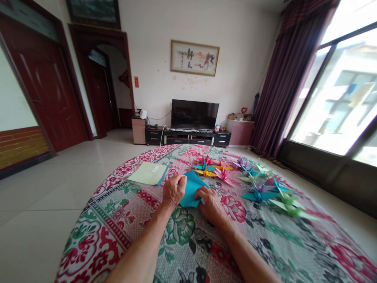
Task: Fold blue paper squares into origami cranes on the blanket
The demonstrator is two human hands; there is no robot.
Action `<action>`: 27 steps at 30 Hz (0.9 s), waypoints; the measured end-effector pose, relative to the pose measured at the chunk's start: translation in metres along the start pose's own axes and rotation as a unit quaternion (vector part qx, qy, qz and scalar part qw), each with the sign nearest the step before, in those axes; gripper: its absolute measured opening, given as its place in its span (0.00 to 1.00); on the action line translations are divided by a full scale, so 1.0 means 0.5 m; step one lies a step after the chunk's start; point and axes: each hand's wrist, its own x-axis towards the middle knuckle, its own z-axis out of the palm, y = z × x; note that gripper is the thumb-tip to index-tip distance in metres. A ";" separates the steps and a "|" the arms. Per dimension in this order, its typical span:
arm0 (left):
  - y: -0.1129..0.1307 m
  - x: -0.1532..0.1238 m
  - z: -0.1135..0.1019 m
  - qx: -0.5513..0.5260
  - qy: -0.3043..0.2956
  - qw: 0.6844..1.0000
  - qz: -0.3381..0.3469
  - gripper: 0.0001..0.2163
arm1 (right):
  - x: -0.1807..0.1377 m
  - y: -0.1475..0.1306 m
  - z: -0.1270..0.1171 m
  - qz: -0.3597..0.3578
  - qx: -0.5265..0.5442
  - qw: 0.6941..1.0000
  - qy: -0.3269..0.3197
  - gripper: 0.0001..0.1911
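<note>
Two hands: both on one teal paper sheet (192,184), near the middle of the round worktop (188,247) and close in front of the body.
Left hand (173,191): fingers curled over the upper left corner of the paper, gripping it and raising that part off the cloth.
Right hand (210,204): fingers bent onto the lower right edge, holding it down; pinch or plain press not clear from this angle.
Place of the paper: between the two palms, partly folded, with one pointed flap reaching toward the far side and the lower part flat on the floral tablecloth (123,212).
Step in hand: by the look of it, an early origami fold, with one corner brought across and the opposite side pinned.
Next move calls for: probably matching edge to edge before any pressing, then a firm fingertip run along the crease, with steady pressure on the pinned side against sliding on soft cloth.
Paper cranes (224,172): many, in mixed colours, spread in a loose arc beyond and to the right of the paper, apart from both palms.
Paper stack (147,173): pale green on top with a small white slip, blue showing beneath; left of the fold, near but not touching.
Far wall: television (194,114) on a low cabinet, framed calligraphy (194,57) above.
</note>
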 end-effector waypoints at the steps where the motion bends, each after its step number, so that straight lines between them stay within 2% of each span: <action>1: -0.003 0.003 -0.001 -0.019 -0.025 0.999 0.000 0.14 | -0.001 0.003 -0.001 -0.002 0.001 1.000 -0.006 0.15; 4: -0.013 0.005 0.003 -0.067 -0.105 0.992 0.013 0.12 | -0.006 0.014 -0.003 -0.008 0.003 1.000 -0.016 0.16; 6: -0.022 0.003 0.012 -0.073 -0.132 0.988 0.033 0.11 | -0.010 0.023 -0.006 -0.010 0.004 1.000 -0.017 0.17; 12: -0.053 -0.011 0.035 0.022 -0.234 0.970 0.059 0.12 | -0.026 0.046 -0.019 0.020 -0.004 1.000 -0.009 0.18; 18: -0.057 -0.012 0.038 0.061 -0.253 0.963 0.067 0.12 | -0.040 0.025 -0.045 0.065 -0.048 0.995 -0.052 0.11; 22: -0.051 -0.011 0.037 0.076 -0.259 0.961 0.063 0.12 | -0.036 -0.010 -0.044 0.042 -0.087 0.993 -0.066 0.18; 27: -0.043 -0.007 0.035 0.097 -0.265 0.957 0.064 0.12 | -0.027 -0.032 -0.029 0.019 -0.105 0.991 -0.080 0.09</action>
